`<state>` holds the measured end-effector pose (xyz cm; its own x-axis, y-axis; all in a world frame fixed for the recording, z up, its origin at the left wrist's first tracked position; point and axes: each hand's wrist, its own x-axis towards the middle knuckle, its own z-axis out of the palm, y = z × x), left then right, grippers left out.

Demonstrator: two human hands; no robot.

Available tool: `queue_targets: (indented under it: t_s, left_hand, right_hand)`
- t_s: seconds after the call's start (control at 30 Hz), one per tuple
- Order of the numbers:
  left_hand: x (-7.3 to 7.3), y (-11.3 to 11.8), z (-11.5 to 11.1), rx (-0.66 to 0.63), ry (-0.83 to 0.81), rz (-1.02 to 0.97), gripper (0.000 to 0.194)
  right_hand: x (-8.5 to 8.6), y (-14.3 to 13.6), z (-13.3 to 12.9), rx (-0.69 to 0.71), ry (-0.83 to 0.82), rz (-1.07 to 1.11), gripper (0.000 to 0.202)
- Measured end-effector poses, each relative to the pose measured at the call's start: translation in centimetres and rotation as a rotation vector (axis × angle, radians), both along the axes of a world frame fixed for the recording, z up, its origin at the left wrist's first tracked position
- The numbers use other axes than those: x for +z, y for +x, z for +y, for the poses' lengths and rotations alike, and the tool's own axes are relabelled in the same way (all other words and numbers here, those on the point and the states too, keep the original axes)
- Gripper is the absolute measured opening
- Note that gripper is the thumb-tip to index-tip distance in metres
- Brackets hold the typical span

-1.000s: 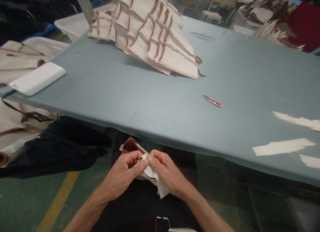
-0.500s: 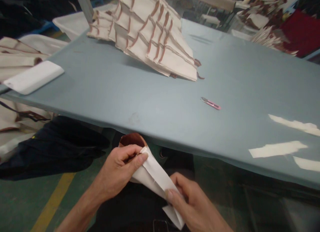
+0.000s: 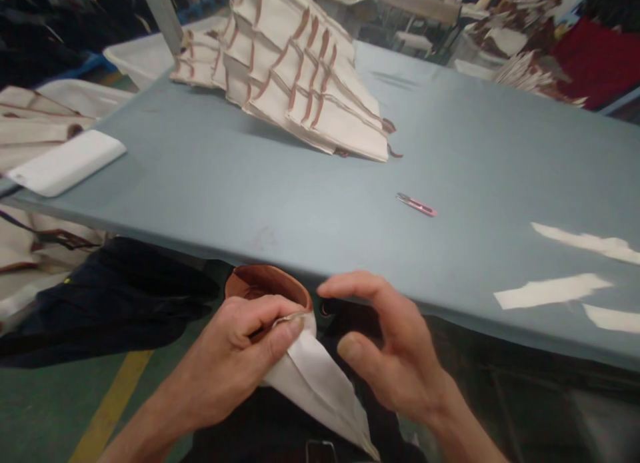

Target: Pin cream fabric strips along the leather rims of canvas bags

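My left hand (image 3: 250,356) pinches the edge of a white cloth piece (image 3: 325,390) between thumb and fingers, near a brown-lined opening (image 3: 267,280). The cloth hangs down to the right over my lap, below the table's front edge. Just right of it, my right hand (image 3: 395,350) is raised with thumb and index finger spread apart and nothing between them. Its other fingers are partly hidden.
On the blue-grey table (image 3: 225,190) lie a stack of cream pieces with brown edging (image 3: 300,76), pink thread snips (image 3: 417,204), white strips (image 3: 553,292) at the right and a white flat object (image 3: 70,162) at the left. White tubs (image 3: 137,53) stand behind.
My right hand has let go of the white strip and moved up, its fingers now apart. The brown-lined opening shows wider. My left hand still pinches the cloth's edge.
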<state>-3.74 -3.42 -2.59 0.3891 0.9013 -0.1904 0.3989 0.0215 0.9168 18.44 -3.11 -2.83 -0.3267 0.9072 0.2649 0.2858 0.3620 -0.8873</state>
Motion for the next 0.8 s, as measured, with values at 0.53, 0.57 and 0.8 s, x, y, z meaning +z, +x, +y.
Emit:
queue_targets:
  t_s: [0.53,0.57,0.8]
  left_hand:
    - [0.5,-1.2,-0.9,0.073,0.014,0.017,0.021]
    - [0.4,-1.3,-0.9,0.074,-0.015,0.002,0.022]
    - [-0.6,-1.5,-0.8,0.086,-0.191,-0.159,0.036]
  right_hand:
    - [0.8,-1.7,4.4,0.499,-0.045,-0.334,0.044]
    - [0.8,-1.8,4.3,0.518,-0.068,-0.314,0.044]
    - [0.1,-2.3,3.8,0.551,-0.139,-0.205,0.047]
